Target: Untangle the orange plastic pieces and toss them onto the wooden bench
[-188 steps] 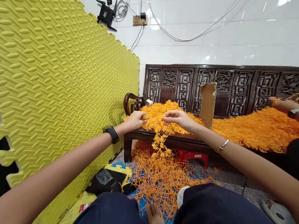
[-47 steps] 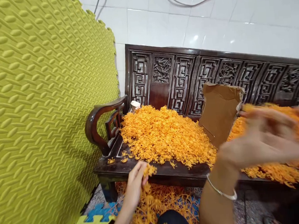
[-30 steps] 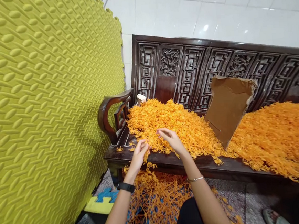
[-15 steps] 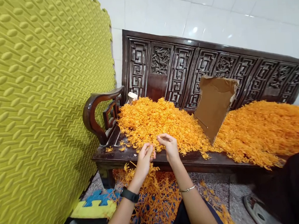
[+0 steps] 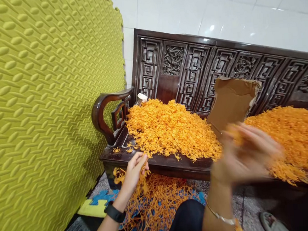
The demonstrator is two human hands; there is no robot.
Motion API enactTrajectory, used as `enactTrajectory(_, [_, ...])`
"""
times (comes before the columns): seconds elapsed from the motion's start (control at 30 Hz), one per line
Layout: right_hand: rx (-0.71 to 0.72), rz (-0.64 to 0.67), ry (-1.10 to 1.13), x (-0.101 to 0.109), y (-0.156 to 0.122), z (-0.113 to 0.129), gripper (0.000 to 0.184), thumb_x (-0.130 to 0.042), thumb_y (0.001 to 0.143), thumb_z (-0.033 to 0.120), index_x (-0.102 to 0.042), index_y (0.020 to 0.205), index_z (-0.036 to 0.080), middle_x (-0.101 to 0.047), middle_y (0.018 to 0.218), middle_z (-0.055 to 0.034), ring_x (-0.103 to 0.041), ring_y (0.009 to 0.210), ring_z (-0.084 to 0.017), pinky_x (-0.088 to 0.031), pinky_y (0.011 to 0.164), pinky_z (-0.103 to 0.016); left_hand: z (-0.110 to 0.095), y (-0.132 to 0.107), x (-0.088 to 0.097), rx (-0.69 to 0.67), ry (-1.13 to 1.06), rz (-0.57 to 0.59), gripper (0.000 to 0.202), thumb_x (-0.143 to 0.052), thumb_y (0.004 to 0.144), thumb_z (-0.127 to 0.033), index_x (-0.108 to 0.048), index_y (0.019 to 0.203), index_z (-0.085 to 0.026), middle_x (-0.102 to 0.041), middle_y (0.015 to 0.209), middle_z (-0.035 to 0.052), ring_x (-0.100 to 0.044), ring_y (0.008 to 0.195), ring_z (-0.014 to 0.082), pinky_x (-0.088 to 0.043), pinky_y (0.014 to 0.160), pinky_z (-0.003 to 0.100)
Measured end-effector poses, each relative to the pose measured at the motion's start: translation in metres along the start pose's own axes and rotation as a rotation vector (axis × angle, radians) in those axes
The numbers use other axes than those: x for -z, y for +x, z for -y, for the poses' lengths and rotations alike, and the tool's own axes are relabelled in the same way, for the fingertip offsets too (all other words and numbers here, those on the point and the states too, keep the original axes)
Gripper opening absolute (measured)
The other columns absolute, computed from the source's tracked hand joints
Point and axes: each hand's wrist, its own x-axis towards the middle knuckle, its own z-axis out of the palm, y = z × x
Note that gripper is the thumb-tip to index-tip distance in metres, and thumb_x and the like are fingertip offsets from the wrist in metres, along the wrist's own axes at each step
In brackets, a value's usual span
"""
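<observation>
My left hand (image 5: 137, 166), wearing a black wristband, is closed in a pinch on small orange plastic pieces at the front edge of the bench. More orange pieces hang below and behind its fingers. My right hand (image 5: 246, 154), with a silver bangle, is raised to the right in front of the cardboard sheet (image 5: 230, 100); motion smears its fingers. Orange shows between the thumb and fingers, but whether it is held I cannot tell. A heap of orange spidery pieces (image 5: 171, 128) lies on the bench beyond my left hand.
The dark carved wooden bench (image 5: 157, 161) carries a second orange heap (image 5: 296, 129) right of the cardboard. A white-lidded container (image 5: 141, 98) stands behind the left heap. Yellow foam matting (image 5: 48, 102) rises at the left. Orange stems (image 5: 156, 208) cover the floor before my knee.
My right hand has swung away from my left, to the right and closer to the camera. My left hand has shifted slightly left and down. The view has turned a little.
</observation>
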Motion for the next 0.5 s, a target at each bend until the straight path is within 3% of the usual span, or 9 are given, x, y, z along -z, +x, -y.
enactTrajectory(0.03, [0.02,0.213,-0.021,-0.019,-0.008,-0.006,0.054,-0.061,0.08,0.039,-0.044,0.129,0.023,-0.046,0.129,-0.0115,-0.049,0.112,-0.026,-0.041,0.094,-0.047,-0.005,-0.001,0.002,-0.009,-0.011,-0.007,0.033,-0.063,0.073,-0.049,-0.053,0.072,-0.018,-0.056,0.054,-0.0037,-0.046,0.046,0.0093,-0.034,0.044,0.019])
enactTrajectory(0.1, [0.011,0.48,-0.031,-0.05,-0.02,-0.021,0.059,-0.062,0.079,0.039,-0.042,0.132,0.021,-0.045,0.133,-0.0129,-0.053,0.107,-0.025,-0.042,0.094,-0.048,-0.013,-0.004,0.006,-0.016,-0.028,-0.024,0.033,-0.065,0.072,-0.048,-0.052,0.072,-0.018,-0.059,0.058,-0.0025,-0.051,0.048,0.0103,-0.04,0.049,0.021])
enactTrajectory(0.2, [-0.138,0.6,0.052,-0.067,-0.029,-0.035,0.044,-0.06,0.079,0.038,-0.056,0.117,0.018,-0.057,0.12,-0.0129,-0.057,0.103,-0.024,-0.043,0.093,-0.046,-0.017,-0.003,0.012,-0.03,-0.042,-0.05,0.031,-0.066,0.071,-0.045,-0.051,0.075,-0.019,-0.063,0.062,-0.0024,-0.055,0.05,0.0112,-0.043,0.055,0.023])
enactTrajectory(0.3, [-0.357,0.669,0.291,-0.067,-0.034,-0.027,0.029,-0.06,0.08,0.039,-0.065,0.097,0.016,-0.066,0.101,-0.0102,-0.062,0.093,-0.021,-0.048,0.088,-0.04,-0.016,0.002,0.016,-0.042,-0.038,-0.031,0.032,-0.067,0.071,-0.045,-0.049,0.079,-0.02,-0.063,0.064,-0.0029,-0.058,0.052,0.0124,-0.044,0.058,0.024])
enactTrajectory(0.37, [-0.468,0.832,0.378,-0.069,-0.041,-0.017,0.03,-0.06,0.08,0.041,-0.066,0.096,0.016,-0.067,0.099,-0.0096,-0.064,0.087,-0.02,-0.05,0.083,-0.037,-0.014,0.006,0.015,-0.033,-0.039,0.016,0.032,-0.067,0.071,-0.046,-0.049,0.081,-0.02,-0.064,0.065,-0.0025,-0.059,0.052,0.013,-0.045,0.059,0.025])
enactTrajectory(0.5, [-0.509,1.168,0.427,-0.083,-0.066,-0.005,0.035,-0.067,0.072,0.039,-0.066,0.099,0.017,-0.069,0.085,-0.0055,-0.064,0.075,-0.017,-0.052,0.071,-0.031,-0.009,0.013,0.01,-0.024,-0.061,0.067,0.036,-0.067,0.069,-0.048,-0.049,0.082,-0.02,-0.064,0.062,-0.0028,-0.06,0.052,0.0139,-0.045,0.058,0.025])
